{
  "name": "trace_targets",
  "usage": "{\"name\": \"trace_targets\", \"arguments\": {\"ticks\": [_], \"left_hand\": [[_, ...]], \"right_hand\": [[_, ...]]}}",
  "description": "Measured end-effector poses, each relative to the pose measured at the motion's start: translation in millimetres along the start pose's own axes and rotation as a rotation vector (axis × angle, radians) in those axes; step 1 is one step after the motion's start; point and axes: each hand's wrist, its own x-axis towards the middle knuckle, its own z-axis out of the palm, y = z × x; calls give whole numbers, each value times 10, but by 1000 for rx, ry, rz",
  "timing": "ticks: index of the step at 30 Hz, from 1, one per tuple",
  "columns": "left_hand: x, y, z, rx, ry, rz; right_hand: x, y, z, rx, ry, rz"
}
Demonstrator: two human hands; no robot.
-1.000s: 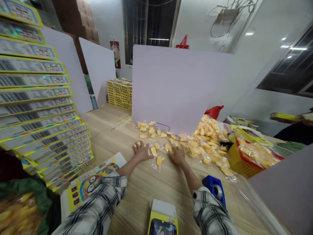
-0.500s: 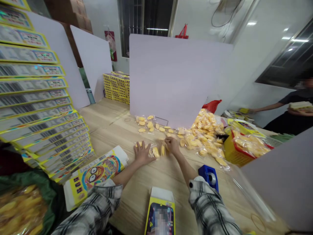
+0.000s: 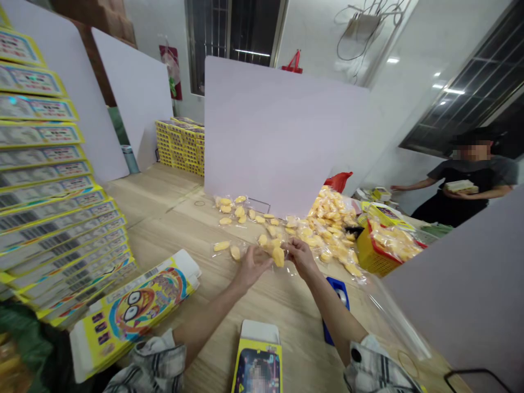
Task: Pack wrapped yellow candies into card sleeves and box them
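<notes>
Yellow pieces sealed in clear plastic sachets lie in a loose spread on the wooden table (image 3: 164,229), with a large heap of sachets (image 3: 327,221) against the white board. My left hand (image 3: 251,267) and my right hand (image 3: 302,257) are raised close together, pinching a short run of sachets (image 3: 272,250) between them. A single yellow piece (image 3: 278,256) shows plainly in that run. Two loose sachets (image 3: 225,248) lie just beyond my left hand. My plaid sleeves are pushed back from both forearms.
Printed yellow cartons stand in a long fanned stack (image 3: 53,185) at left, with a flat carton (image 3: 139,311) and a small box (image 3: 257,365) near me. A blue tape dispenser (image 3: 334,305) and a filled yellow basket (image 3: 380,248) are right. A co-worker (image 3: 470,180) stands beyond, holding a packet.
My hands have come together and lifted a run of sachets off the table. The co-worker has moved further into view at the right, and the view has shifted slightly.
</notes>
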Motion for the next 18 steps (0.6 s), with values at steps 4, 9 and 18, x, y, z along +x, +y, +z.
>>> {"name": "trace_targets", "arguments": {"ticks": [4, 9, 18], "left_hand": [[-220, 150, 250, -535, -199, -305], [-416, 87, -50, -269, -110, -69], [-618, 188, -146, -178, -96, 112]], "right_hand": [[-161, 1, 39, -125, 17, -132], [-258, -108, -418, -692, 274, -487], [-570, -159, -254, -234, -1, -73]]}}
